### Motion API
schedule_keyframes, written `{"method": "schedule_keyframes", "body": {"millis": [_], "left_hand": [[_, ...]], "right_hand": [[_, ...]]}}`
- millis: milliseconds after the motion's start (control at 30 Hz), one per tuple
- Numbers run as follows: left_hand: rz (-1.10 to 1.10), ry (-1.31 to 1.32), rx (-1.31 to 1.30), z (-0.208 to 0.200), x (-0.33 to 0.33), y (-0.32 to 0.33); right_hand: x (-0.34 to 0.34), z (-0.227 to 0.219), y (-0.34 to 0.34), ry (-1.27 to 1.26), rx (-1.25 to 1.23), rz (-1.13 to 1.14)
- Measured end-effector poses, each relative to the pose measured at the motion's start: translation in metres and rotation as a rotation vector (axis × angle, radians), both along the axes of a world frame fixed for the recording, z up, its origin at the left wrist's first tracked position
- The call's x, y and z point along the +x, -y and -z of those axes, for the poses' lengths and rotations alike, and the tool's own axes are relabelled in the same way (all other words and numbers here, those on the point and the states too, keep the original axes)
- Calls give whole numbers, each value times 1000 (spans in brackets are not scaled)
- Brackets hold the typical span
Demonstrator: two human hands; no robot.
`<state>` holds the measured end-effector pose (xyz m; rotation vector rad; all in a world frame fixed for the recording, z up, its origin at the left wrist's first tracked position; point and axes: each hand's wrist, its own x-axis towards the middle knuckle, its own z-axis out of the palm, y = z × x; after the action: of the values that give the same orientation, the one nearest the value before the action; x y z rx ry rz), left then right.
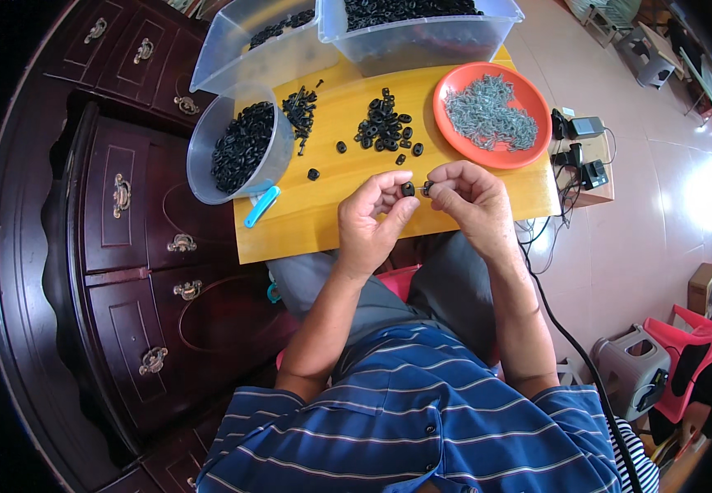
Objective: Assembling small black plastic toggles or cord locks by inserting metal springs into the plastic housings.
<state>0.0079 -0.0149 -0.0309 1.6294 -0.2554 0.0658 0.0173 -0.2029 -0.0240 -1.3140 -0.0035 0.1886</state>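
Both my hands are raised over the near edge of the yellow table. My left hand point(372, 218) pinches a small black plastic piece with holes point(408, 189) between thumb and fingertips. Close beside it, my right hand point(478, 207) pinches another small black plastic piece point(427, 189), partly hidden by the fingers. A thin light line shows between the two pieces; I cannot make out what it is. Beyond my hands lies a loose pile of black holed pieces point(383, 125). An orange-red plate point(448, 80) of small silvery springs point(492, 113) stands at the far right.
Left of the pile are black peg-like pieces point(299, 111) and a round clear tub point(200, 156) of black parts. A blue-handled tool point(262, 207) lies before it. Two clear bins point(265, 57) point(422, 49) stand at the back. Chargers and cables point(574, 164) sit at the right, dark drawers point(117, 197) at the left.
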Motion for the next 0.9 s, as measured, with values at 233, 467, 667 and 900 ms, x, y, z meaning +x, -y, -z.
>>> {"method": "schedule_keyframes", "body": {"millis": [233, 467, 667, 900], "left_hand": [[22, -92, -196, -3, -4, 8], [83, -175, -307, 0, -22, 51], [71, -234, -288, 14, -31, 67], [105, -382, -304, 14, -34, 59]], "right_hand": [[1, -3, -1, 14, 191, 173], [3, -5, -4, -121, 382, 284], [1, -6, -9, -163, 519, 317], [1, -5, -7, -192, 554, 326]]}}
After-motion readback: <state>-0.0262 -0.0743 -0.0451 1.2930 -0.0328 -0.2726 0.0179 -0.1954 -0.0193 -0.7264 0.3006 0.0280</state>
